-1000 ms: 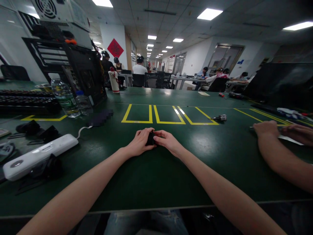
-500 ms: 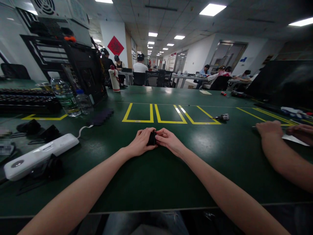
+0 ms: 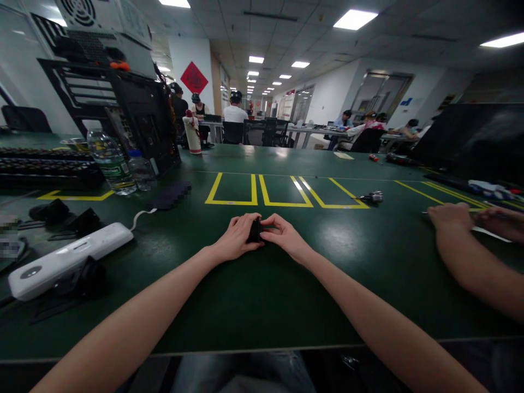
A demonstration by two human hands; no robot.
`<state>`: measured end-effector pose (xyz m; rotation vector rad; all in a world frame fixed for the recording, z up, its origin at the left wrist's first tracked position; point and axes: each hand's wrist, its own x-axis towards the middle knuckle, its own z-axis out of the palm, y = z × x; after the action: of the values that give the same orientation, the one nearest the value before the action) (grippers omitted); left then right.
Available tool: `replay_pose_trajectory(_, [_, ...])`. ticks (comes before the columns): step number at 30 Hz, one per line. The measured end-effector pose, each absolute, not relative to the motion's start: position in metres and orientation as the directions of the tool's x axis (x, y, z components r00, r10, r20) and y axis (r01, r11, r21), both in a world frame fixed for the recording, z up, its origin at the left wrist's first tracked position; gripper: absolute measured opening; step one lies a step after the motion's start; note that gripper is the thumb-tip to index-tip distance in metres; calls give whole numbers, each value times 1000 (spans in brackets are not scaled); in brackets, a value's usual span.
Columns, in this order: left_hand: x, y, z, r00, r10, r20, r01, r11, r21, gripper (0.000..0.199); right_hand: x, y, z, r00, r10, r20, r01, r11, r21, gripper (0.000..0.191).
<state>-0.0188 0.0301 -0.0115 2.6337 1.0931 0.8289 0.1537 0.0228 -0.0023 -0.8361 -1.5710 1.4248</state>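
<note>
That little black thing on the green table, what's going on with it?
The person's left hand grips the small black object at the green tabletop, while the fingers of the right hand touch its right side. Three yellow tape outlines lie just beyond.

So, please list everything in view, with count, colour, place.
Smooth tabletop: one, green, foreground
Small boxy object: one, black, centre
Long plastic device: one, white, left
Dark loose parts: several, black, left
Plastic bottles: two, clear, left
Slotted metal case: one, black, back left
Tape outlines: several, yellow, across tabletop
Metal piece: one, silver, right of centre
Other people: several, mixed clothing, background
Neighbour's hands: two, bare, far right
Left hand and right hand: two, bare, at boxy object
</note>
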Motion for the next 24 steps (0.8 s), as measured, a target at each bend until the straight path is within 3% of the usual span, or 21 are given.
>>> replay_pose_trajectory(7, [-19,30,-13,573,689,444,604,-721,338,59,151,28,-8,-374,921,109,-27,107,-994,27])
replay_pose_trajectory(18, [-20,32,-16,578,678,454,598,-731,330,58,155,28,-12,-428,894,132,24,157,-987,27])
replay_pose_trajectory(24, [-19,33,-17,572,682,457,599,-727,335,59,153,28,-14,-392,910,136,-38,131,-991,25])
